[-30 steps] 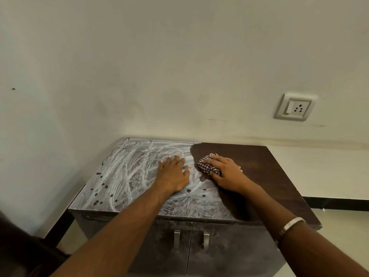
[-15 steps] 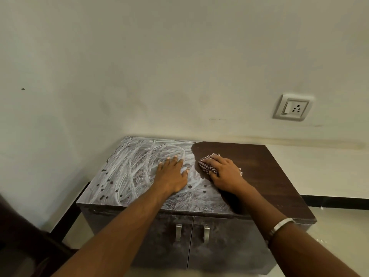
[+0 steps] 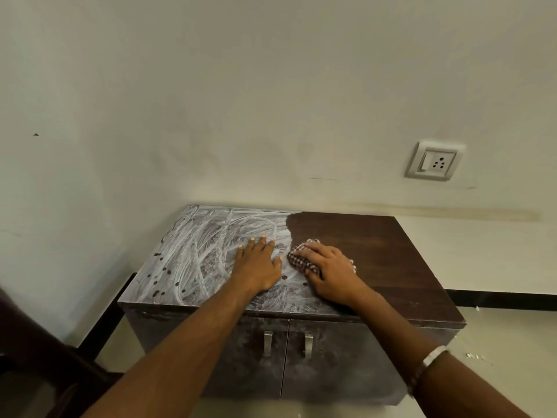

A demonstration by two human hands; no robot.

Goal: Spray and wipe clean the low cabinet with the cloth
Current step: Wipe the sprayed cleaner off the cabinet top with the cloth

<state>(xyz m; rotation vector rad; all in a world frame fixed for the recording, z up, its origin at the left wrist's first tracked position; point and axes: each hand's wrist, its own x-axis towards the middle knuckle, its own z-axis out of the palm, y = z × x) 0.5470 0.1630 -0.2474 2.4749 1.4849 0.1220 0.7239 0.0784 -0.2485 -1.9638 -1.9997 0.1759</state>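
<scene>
Pressing down on the checked cloth (image 3: pixel 302 260), the right hand (image 3: pixel 331 274) lies over it with fingers curled loosely across the fabric, holding it flat against the top of the low cabinet (image 3: pixel 376 254). The cloth sits right at the ragged line where the white smeared film (image 3: pixel 199 254) meets the dark, clean wood. A pale bracelet (image 3: pixel 429 362) circles the right wrist.

Just beside it, the left hand (image 3: pixel 256 267) rests open and flat on the filmy part of the top, fingers spread and pointing toward the wall, gripping nothing. Its thumb comes close to the cloth without clearly touching it.

White streaks cover the left half of the top, with dark round spots scattered near the left front edge. The right half shows bare brown wood grain. Below the top, two doors meet at the middle, each with a small metal handle (image 3: pixel 267 342) beside the seam; the door fronts look cloudy and smudged.

Behind the cabinet stands a pale wall (image 3: pixel 271 101), with a white switch and socket plate (image 3: pixel 434 160) to the upper right. A dark skirting strip (image 3: pixel 497 300) runs along the floor at the right.
</scene>
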